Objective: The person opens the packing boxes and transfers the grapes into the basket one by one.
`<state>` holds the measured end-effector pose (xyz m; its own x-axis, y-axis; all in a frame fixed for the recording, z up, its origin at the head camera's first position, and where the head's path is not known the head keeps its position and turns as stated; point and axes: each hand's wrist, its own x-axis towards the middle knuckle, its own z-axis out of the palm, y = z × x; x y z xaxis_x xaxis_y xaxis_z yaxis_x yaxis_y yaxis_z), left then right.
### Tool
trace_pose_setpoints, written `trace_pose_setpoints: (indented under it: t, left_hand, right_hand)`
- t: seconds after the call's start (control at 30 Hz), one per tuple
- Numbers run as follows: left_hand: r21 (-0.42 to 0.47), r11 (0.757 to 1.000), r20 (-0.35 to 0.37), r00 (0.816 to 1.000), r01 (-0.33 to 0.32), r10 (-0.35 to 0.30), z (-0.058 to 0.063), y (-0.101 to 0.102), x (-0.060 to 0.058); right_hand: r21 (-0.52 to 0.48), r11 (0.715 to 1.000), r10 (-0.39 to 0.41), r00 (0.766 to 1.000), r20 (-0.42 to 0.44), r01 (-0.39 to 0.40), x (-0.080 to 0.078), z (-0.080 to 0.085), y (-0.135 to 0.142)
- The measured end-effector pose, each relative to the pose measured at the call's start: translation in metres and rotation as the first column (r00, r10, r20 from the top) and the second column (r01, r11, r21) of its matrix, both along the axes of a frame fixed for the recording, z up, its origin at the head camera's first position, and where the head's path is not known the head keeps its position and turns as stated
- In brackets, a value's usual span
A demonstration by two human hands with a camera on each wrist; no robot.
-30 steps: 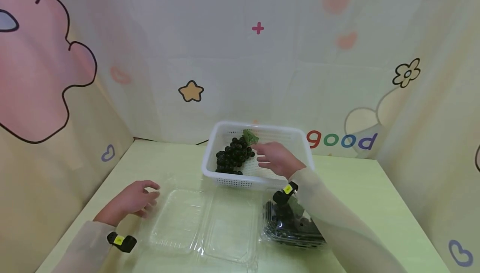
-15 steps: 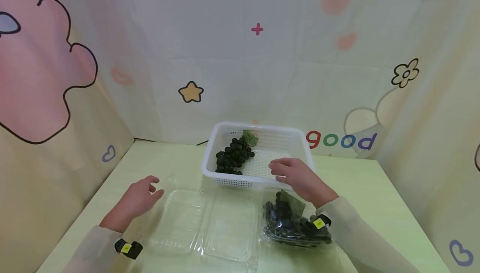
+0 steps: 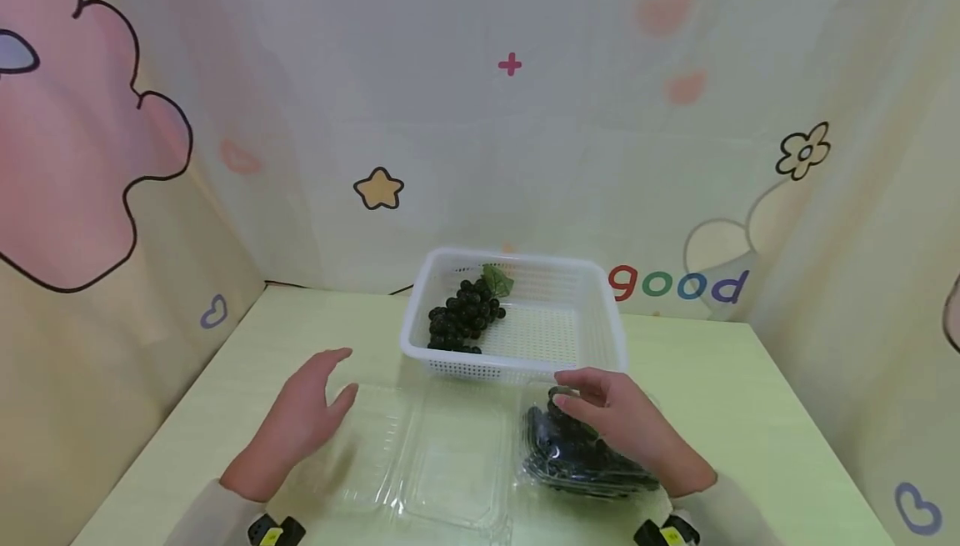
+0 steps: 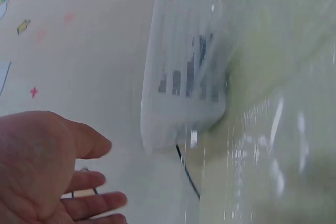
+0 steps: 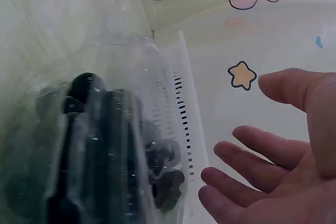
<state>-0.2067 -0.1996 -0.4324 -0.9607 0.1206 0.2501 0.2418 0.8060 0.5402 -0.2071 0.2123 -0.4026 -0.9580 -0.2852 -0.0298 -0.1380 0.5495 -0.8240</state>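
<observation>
In the head view my left hand (image 3: 303, 413) hovers over the left part of an opened clear plastic clamshell box (image 3: 453, 463), fingers spread and holding nothing. My right hand (image 3: 626, 417) is above a second clear clamshell (image 3: 592, 488) with dark grapes (image 3: 558, 433) inside, and it hides part of that box. The right wrist view shows the right hand's fingers (image 5: 252, 156) loosely extended with nothing in them, beside the filled box. Behind both boxes, a bunch of dark grapes (image 3: 465, 313) with a green leaf (image 3: 497, 281) lies in the left of a white plastic basket (image 3: 611, 313).
A pale yellow-green table (image 3: 720, 413) carries everything. A printed curtain (image 3: 450, 112) hangs close behind the basket and along both sides. The basket's front rim stands just beyond the two clear boxes.
My right hand has drawn back out of the basket, toward me, to above the filled box. My left hand has moved right over the opened box, its fingers spreading. The basket grapes stay put.
</observation>
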Motion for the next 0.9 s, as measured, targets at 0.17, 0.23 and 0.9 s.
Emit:
trace_pose_setpoints:
  t: [0.17, 0.23, 0.9]
  left_hand:
    - [0.057, 0.994, -0.044, 0.995, 0.097, -0.095, -0.001, 0.038, 0.010]
    - [0.079, 0.988, -0.023, 0.991, 0.134, -0.132, -0.001, 0.053, 0.015]
    - [0.593, 0.785, 0.342, 0.826, 0.180, -0.448, -0.018, 0.141, 0.019]
  right_hand:
    - [0.090, 0.996, 0.035, 0.997, -0.065, -0.029, 0.017, -0.008, -0.001]
    - [0.131, 0.991, 0.040, 0.995, -0.086, -0.028, 0.023, -0.012, 0.000]
    - [0.410, 0.912, 0.133, 0.944, -0.303, 0.003, 0.042, -0.041, -0.008]
